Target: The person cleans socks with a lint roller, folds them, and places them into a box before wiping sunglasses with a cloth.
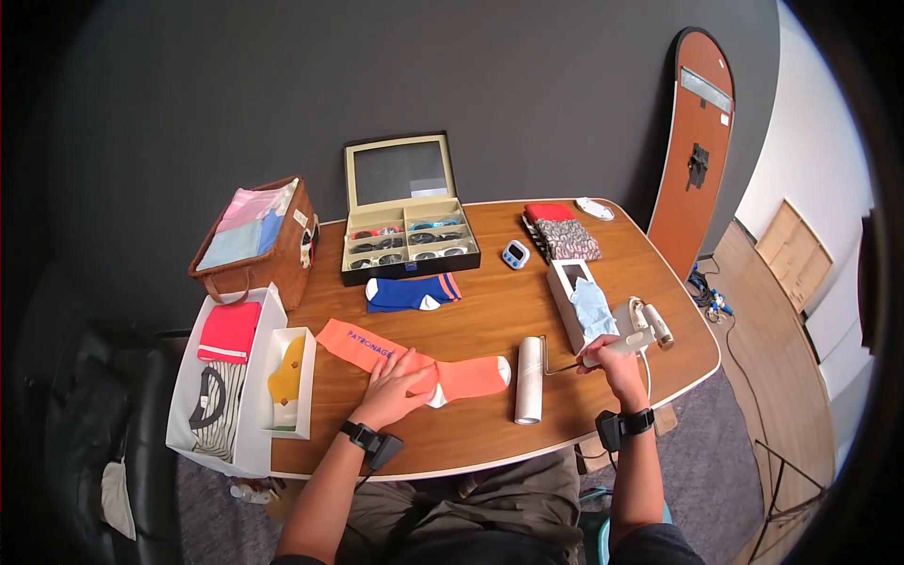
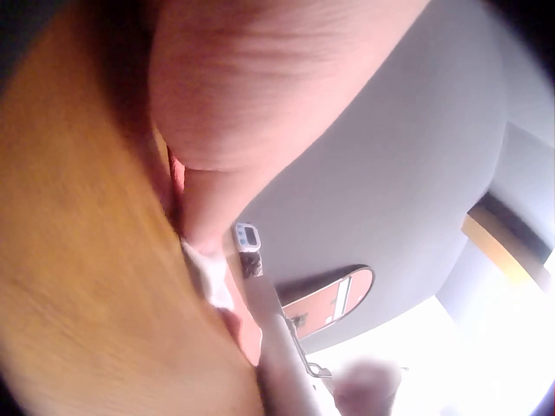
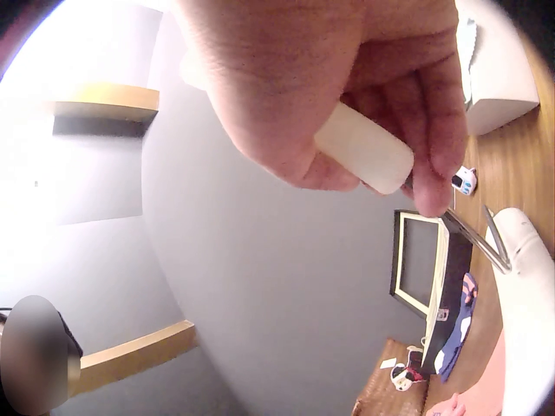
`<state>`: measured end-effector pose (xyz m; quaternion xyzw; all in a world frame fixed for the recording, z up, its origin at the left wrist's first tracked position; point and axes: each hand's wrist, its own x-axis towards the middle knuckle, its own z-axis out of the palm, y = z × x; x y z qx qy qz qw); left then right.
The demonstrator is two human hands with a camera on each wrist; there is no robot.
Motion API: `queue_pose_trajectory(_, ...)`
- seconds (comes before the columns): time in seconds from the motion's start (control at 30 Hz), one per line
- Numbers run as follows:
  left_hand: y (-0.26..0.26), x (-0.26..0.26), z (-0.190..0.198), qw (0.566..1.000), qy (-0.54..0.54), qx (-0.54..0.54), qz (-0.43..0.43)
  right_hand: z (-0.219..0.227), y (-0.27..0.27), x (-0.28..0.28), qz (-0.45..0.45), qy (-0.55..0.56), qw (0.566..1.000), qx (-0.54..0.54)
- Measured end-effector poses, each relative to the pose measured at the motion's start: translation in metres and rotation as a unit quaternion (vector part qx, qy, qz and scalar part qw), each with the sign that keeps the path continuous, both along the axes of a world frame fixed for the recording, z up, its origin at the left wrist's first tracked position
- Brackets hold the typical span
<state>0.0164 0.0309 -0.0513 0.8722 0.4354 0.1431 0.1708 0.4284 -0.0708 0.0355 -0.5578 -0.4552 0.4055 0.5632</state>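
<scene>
The coral-orange sock with blue lettering [image 1: 473,379] lies on the brown wooden counter [image 1: 480,325], its long axis slanting sideways: lettered cuff to the far left, white toe to the right. The left hand [image 1: 391,389] rests on the middle of the sock, fingers spread wide, covering the end of the lettering. The right hand [image 1: 619,365], right of the sock, is curled round the white handle [image 3: 364,149] of a lint roller, joined by a bent metal rod [image 1: 563,368] to the white cylindrical roll [image 1: 529,381]. The roll is just beside the sock's toe, its long axis running from near to far. The right wrist view cuts it off; whether it touches the counter is unclear. In the left wrist view, the left fingertips are hidden.
</scene>
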Motion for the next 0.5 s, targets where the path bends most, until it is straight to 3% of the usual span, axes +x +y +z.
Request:
queue_pose_trajectory(0.2, -0.026, 0.042, 0.021, 0.998, 0.054, 0.043, 0.0, 0.005, -0.023, 0.001, -0.045, 0.043, 0.998, 0.023)
queue_pose_trajectory(0.27, -0.05, 0.075, 0.031, 0.996, 0.032, 0.056, -0.068, 0.017, -0.035, 0.004, -0.055, 0.033, 0.998, 0.01)
queue_pose_trajectory(0.33, -0.069, 0.108, 0.015, 0.996, 0.015, 0.062, -0.058, 0.025, -0.045, 0.01, -0.106, 0.037, 0.993, 0.032)
queue_pose_trajectory(0.5, -0.105, 0.154, -0.001, 0.991, 0.0, 0.135, -0.022, 0.049, -0.063, 0.006, -0.092, 0.128, 0.978, 0.134)
